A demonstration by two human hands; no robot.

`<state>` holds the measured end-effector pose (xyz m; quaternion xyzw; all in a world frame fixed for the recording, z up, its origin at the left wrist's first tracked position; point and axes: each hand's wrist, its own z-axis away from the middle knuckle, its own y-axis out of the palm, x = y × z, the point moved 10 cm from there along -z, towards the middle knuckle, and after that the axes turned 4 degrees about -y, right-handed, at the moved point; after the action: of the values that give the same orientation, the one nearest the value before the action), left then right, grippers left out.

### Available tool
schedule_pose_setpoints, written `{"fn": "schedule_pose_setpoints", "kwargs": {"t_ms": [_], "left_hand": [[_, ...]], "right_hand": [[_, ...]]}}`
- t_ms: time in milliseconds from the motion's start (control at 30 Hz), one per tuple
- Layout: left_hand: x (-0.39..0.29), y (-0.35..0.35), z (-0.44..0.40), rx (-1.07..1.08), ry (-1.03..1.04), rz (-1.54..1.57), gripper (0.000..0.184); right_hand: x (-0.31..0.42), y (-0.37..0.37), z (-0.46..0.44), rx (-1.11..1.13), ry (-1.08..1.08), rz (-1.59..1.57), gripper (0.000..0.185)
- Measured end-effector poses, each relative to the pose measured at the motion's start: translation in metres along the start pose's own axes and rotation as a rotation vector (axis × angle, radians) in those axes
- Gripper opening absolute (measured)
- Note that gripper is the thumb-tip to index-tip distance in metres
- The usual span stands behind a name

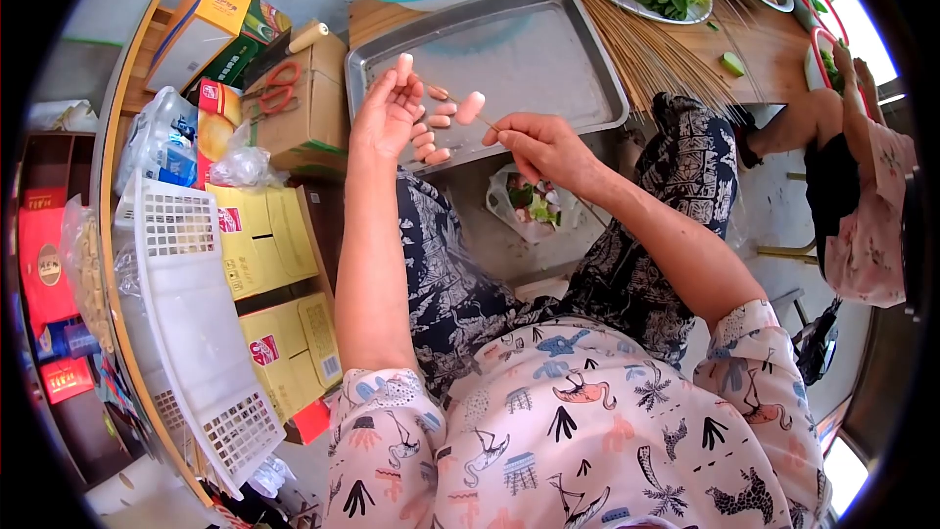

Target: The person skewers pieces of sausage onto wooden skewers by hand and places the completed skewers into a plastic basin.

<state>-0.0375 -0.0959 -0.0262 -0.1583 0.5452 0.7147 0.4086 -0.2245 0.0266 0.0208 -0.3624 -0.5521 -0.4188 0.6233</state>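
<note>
Bamboo forms the skewer (pixel 489 124), which carries one pink sausage piece (pixel 471 109). Step in hand, judged from this layout: loading of the skewer. Clock directions are as seen from above, with 12 o'clock directly ahead of the person.

Right hand (pixel 548 152): fingers closed in a narrow pinch on the skewer. The skewered piece lies at 10 o'clock from this hand, just beyond the fingertips.

Left hand (pixel 384 120): palm turned up, a second sausage piece (pixel 404 66) pinched at the fingertips, at 12 to 1 o'clock from the palm. The skewered piece stands apart from this hand, at 3 o'clock. The skewer's point is too small to locate with certainty.

Loose pieces (pixel 441 121) rest in the near left corner of the metal tray (pixel 529 49), at 3 to 4 o'clock from the left palm. Next move, by judgement: align the pinched piece with the skewer's point, keep the left fingertips off the axis, and push steadily.
</note>
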Motion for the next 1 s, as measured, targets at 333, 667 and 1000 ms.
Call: {"fn": "schedule_pose_setpoints", "kwargs": {"t_ms": [333,667,1000], "left_hand": [[-0.004,0.008,0.007,-0.002,0.062,-0.085,0.015],[-0.006,0.013,0.009,0.022,0.071,-0.050,0.018],[-0.004,0.012,0.008,0.073,0.062,-0.048,0.019]], "right_hand": [[0.000,0.001,0.001,0.006,0.021,0.008,0.025],[0.003,-0.001,0.000,-0.005,0.014,0.064,0.026],[-0.001,0.000,-0.002,-0.009,0.016,0.052,0.026]]}}
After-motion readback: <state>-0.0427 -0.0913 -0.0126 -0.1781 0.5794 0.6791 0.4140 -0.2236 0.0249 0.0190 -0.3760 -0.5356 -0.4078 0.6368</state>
